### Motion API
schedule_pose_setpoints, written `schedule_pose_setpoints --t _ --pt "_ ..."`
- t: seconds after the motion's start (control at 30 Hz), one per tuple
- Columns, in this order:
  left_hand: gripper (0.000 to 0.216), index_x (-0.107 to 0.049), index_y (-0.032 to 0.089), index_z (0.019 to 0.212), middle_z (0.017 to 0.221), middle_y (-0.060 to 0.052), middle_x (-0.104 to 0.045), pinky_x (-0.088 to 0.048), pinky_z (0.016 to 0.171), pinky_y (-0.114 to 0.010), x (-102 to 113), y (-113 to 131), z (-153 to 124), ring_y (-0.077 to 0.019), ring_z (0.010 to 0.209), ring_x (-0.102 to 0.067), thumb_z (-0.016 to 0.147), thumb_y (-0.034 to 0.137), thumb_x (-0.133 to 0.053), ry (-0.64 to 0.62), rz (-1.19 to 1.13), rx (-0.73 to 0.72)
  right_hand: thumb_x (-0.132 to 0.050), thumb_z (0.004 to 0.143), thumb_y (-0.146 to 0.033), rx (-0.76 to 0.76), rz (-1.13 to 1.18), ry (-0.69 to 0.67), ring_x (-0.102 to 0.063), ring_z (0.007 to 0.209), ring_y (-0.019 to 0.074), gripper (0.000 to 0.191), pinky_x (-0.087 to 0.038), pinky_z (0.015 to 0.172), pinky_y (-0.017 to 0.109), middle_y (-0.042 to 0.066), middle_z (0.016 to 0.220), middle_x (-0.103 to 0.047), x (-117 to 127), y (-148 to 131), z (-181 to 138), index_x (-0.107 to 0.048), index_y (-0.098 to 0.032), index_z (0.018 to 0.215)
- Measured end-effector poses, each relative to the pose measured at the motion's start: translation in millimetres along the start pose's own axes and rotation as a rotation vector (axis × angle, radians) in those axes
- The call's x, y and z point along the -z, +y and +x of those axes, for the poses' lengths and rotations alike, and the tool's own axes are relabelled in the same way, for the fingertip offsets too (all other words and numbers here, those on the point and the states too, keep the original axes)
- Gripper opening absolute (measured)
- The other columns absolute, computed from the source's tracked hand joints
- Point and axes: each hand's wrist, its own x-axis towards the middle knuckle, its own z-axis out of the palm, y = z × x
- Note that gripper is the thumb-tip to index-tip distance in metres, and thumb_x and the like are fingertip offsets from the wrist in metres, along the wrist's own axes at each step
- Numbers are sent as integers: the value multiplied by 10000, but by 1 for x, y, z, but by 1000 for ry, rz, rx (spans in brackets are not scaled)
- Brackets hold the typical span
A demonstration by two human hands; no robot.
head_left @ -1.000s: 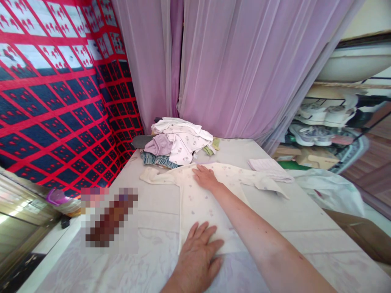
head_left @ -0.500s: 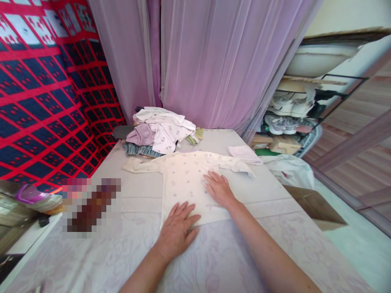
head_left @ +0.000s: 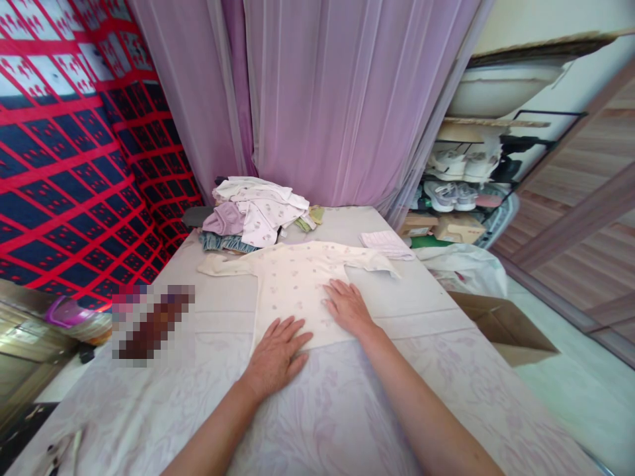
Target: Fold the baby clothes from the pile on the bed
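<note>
A small cream long-sleeved garment [head_left: 292, 281] with a faint print lies spread flat on the covered table [head_left: 446, 370], sleeves out to both sides. My left hand [head_left: 275, 354] rests flat on its lower left hem, fingers stretched out. My right hand [head_left: 346, 305] lies flat on its lower right part, fingers spread. Neither hand holds anything.
A pile of small clothes [head_left: 255, 215] sits at the table's far end, before the purple curtain [head_left: 337, 99]. A folded white cloth [head_left: 384, 243] lies at the far right. A cardboard box [head_left: 501, 327] and a shoe rack [head_left: 461, 192] stand on the right; a red patterned hanging [head_left: 74, 152] on the left.
My right hand has slid from the garment's collar down to its lower right part. My left hand stays at the hem. The camera view has shifted.
</note>
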Motion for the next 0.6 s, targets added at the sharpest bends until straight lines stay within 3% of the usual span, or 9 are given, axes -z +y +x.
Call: schedule_pose_setpoints --t 0.13,0.37,0.47,0.6 --pt "447 -461 331 1364 1469 -32 -414 -233 1126 -484 -1 0 1 -244 1369 -328 922 401 -454 -16 44 -3 -346 939 -470 113 40 -78 -183 1420 222 532 -88 1138 468 76 1542 -253 -4 -11 -12 -374 -261 1428" --pt "549 -353 252 1438 1486 -54 -382 -205 1144 -460 -1 1 2 -231 1385 -301 929 448 -414 -39 57 18 -273 947 -505 18 39 -128 -96 1439 240 585 -42 1127 534 96 1566 -138 -10 -11 -16 -291 -239 1468" --pt "546 -403 251 1411 1471 -54 -406 -241 1131 -459 5 0 4 -236 1371 -331 914 477 -436 -67 17 28 -268 944 -515 23 31 -143 -89 1440 242 599 -36 1125 541 93 1567 -127 -10 -11 -20 -279 -235 1473" --pt "407 -600 231 1235 1308 -52 -591 -378 1053 -368 20 -15 11 -197 1220 -524 946 420 -387 0 -87 71 -293 937 -519 30 29 -129 -125 1435 247 594 -48 1125 536 96 1560 -169 -12 -11 -24 -305 -243 1463"
